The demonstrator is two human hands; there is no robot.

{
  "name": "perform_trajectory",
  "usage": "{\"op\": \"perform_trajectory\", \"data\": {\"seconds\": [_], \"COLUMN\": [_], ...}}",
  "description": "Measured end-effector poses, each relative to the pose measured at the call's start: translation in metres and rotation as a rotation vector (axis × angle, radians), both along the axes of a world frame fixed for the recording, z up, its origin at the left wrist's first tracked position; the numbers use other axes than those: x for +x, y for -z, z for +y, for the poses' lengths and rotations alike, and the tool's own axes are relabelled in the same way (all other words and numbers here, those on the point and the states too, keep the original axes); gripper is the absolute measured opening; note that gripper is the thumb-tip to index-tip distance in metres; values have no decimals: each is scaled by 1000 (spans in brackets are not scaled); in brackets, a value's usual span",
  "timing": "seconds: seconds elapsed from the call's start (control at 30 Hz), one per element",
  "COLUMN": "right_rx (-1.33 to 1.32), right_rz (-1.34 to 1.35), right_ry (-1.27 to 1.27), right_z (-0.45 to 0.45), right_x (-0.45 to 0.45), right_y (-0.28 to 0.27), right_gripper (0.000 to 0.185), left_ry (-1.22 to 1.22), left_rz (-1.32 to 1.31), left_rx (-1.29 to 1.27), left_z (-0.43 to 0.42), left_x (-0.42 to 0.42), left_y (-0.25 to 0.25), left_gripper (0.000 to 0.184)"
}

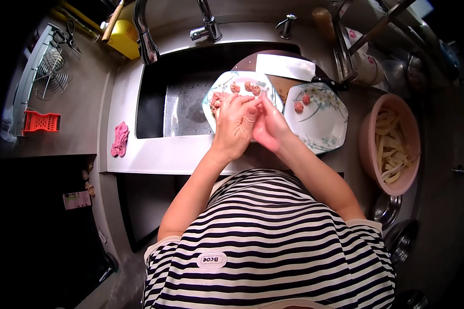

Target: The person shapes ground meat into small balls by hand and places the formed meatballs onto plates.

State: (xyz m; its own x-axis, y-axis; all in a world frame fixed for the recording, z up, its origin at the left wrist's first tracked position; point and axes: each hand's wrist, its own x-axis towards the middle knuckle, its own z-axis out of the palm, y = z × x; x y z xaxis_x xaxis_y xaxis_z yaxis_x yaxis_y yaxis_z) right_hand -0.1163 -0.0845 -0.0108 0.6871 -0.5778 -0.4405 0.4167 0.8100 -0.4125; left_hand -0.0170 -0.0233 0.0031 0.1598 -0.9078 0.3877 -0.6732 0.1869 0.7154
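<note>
Seemingly to catch any crumbs, the left plate (233, 78) sits beneath the left hand (234, 125) and right hand (269, 126), which press together near its minced meat (216, 100), though whether their grip encloses any cannot be told.

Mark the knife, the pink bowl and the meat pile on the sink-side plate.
Knife (285, 67): head view, on the middle of the blade.
Pink bowl (367, 139): head view, on its outer wall.
Meat pile (217, 99): head view, on its uncovered part.
</note>
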Motion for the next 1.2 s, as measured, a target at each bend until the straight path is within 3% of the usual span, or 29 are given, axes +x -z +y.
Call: {"op": "perform_trajectory", "data": {"seconds": [0.1,0.17,0.23,0.3,0.37,0.43,0.47,0.53,0.57,0.7,0.77,0.8,0.83,0.9,1.0,1.03,1.07,1.13,1.2], "right_rx": [46,9,-92,-292,-1112,-1655,-1852,-2149,-2246,-1856,-1210,-913,-597,-195,16,62,11,-151,-329], "right_rz": [-11,-14,-85,86,379,537,612,680,683,500,366,259,187,-123,-252,-7,-143,12,-4], "right_ry": [-35,-114,-141,-115,85,80,10,-27,-1,59,44,-11,-25,-177,-268,-92,-292,-200,-134], "right_z": [-6,-12,-10,-3,-1,5,11,17,17,2,-4,-6,-8,-11,-10,-1,-15,-7,-7], "right_x": [2,-4,-7,-6,-1,-4,-4,-3,-4,-11,-10,-8,-6,-6,-13,-4,-15,-11,-9], "right_y": [5,9,-3,-13,2,-18,-28,-44,-48,-31,-9,-4,-5,8,25,3,24,-10,-13], "right_gripper": [48,42,41,40,37,25,25,28,30,25,33,45,50,52,44,35,34,42,46], "left_ry": [-33,-40,-85,-131,-121,-14,163,135,-1,29,-84,-124,-134,-164,-201,-137,-152,-129,-186], "left_rz": [12,376,841,1065,1386,1788,1948,2127,2153,1823,1326,918,679,19,-34,103,221,876,1135], "left_rx": [-37,-70,69,175,331,380,416,337,359,325,175,-92,-33,-203,-266,-265,-185,59,179], "left_z": [0,-2,1,0,1,-3,-2,-4,-2,3,0,-2,4,7,1,0,2,2,3], "left_x": [4,11,12,17,16,11,13,5,3,12,5,-4,-8,-10,-12,-3,2,7,9], "left_y": [3,7,-6,3,10,34,43,33,8,17,18,10,7,-1,9,6,2,14,11], "left_gripper": [51,53,54,52,46,35,37,33,31,49,49,50,44,37,30,30,32,42,45]}}
